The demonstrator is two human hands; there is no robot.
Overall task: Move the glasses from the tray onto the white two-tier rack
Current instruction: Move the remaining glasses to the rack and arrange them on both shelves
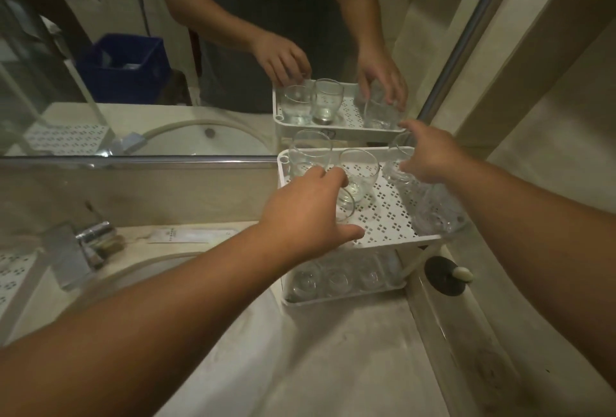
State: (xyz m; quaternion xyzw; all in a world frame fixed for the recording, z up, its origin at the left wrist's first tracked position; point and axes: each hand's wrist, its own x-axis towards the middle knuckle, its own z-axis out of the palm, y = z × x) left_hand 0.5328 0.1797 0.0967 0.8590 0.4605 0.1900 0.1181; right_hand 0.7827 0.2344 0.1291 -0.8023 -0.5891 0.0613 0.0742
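Observation:
The white two-tier rack [383, 240] stands on the counter at the right, against the mirror. On its perforated top tier a tall glass [308, 153] stands at the back left and a rounded glass [361, 173] in the middle. My left hand [306, 213] is curled over a short glass [346, 208] near the front, thumb on one side, fingers on the other. My right hand [430, 156] grips a glass [395, 166] at the back right by its rim. A cut-pattern glass [436, 213] stands at the front right. Several glasses [333, 278] fill the lower tier.
A white perforated tray [10, 273] shows at the far left edge, beyond the chrome tap [83, 243] and the sink basin [186, 260]. A black plug [446, 276] lies to the right of the rack. The mirror [133, 50] rises right behind the rack.

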